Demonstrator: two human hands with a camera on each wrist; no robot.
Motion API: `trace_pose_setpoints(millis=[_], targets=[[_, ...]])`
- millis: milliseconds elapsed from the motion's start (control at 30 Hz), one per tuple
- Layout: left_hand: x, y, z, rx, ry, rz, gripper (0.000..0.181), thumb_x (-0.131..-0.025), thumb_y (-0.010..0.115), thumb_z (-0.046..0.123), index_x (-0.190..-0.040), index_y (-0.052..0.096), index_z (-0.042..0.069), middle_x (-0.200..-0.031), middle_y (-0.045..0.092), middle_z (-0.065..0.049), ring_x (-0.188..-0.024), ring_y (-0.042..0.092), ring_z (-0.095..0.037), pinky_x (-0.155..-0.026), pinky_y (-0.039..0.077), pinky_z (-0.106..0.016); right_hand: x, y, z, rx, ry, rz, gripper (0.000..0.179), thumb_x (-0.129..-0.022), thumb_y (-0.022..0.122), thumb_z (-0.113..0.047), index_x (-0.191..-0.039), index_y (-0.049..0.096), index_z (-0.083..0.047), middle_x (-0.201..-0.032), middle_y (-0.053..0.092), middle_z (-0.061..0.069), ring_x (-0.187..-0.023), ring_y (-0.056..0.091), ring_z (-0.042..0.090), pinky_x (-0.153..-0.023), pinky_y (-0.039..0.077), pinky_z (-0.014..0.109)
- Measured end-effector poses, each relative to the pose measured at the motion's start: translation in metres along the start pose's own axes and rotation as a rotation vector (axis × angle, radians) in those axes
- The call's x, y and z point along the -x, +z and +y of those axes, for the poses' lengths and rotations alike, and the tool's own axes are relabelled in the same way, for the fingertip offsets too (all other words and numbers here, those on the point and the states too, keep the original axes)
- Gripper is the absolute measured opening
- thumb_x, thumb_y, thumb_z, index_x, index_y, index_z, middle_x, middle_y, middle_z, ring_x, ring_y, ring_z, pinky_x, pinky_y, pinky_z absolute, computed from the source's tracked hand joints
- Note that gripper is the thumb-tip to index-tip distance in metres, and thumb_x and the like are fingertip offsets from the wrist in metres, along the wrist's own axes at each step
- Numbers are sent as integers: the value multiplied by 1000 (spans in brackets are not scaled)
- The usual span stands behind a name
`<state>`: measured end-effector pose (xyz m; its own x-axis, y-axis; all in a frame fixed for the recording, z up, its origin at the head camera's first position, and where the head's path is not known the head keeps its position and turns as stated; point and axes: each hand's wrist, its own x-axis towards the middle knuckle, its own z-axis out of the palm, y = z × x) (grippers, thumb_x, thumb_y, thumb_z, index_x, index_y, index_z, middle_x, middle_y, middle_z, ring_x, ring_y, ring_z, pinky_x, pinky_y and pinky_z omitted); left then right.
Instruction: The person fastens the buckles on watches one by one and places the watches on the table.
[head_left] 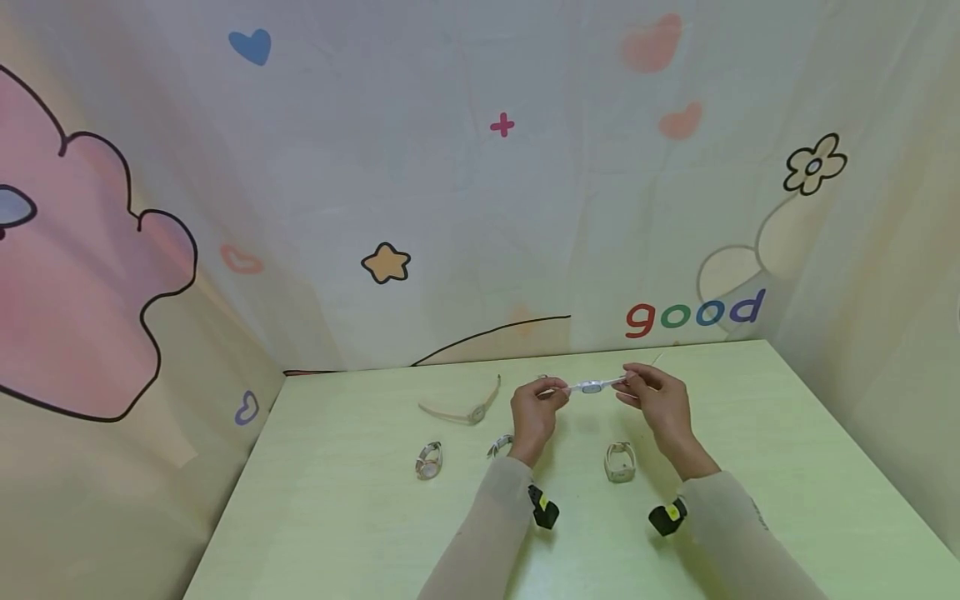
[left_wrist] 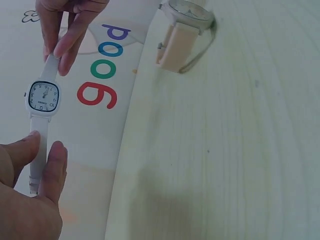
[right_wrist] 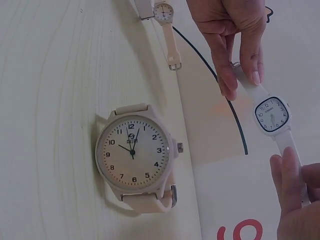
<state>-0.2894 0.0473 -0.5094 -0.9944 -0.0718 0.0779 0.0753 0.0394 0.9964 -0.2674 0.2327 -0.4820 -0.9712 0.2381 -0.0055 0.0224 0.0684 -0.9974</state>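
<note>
A white wristwatch [head_left: 592,387], with a rounded-square dial framed in dark, is stretched out level above the back of the table. My left hand [head_left: 534,417] pinches one end of its strap between thumb and fingers. The other strap end is pinched by my right hand [head_left: 666,410]. In the left wrist view, the dial [left_wrist: 44,96] faces the camera midway between both hands. A round watch with a pinkish strap [right_wrist: 132,152] rests below the hands in the right wrist view. Beneath my left hand, a silvery watch [head_left: 500,446] is partly hidden.
Left of my hands lies a watch with its strap spread open [head_left: 476,414]. Nearer is a silver-coloured watch [head_left: 429,463]. A cream watch with closed strap [head_left: 620,463] stands between my forearms. A printed curtain [head_left: 465,208] hangs behind the pale table [head_left: 315,500].
</note>
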Motion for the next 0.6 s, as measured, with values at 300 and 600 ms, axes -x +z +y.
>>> trace_pose_setpoints(millis=[300,600], targets=[[-4,1,2,278,-55,-21,11,-90,64,-5,-99,71,-5,-96,70,-19,-86,75,-26,-78,60,-29,1,1,-1,-4,4,24,38,-102,53,-18,-136,54,-1,-106,63,6,-83,71,0,-79,57,22],[-3,-3,6,319,-64,1,25,-94,64,4,-118,59,7,-102,68,-20,-87,75,-25,-78,60,-33,3,2,0,-39,-24,49,25,-100,57,-19,-123,53,-12,-99,63,0,-84,74,7,-76,58,24]])
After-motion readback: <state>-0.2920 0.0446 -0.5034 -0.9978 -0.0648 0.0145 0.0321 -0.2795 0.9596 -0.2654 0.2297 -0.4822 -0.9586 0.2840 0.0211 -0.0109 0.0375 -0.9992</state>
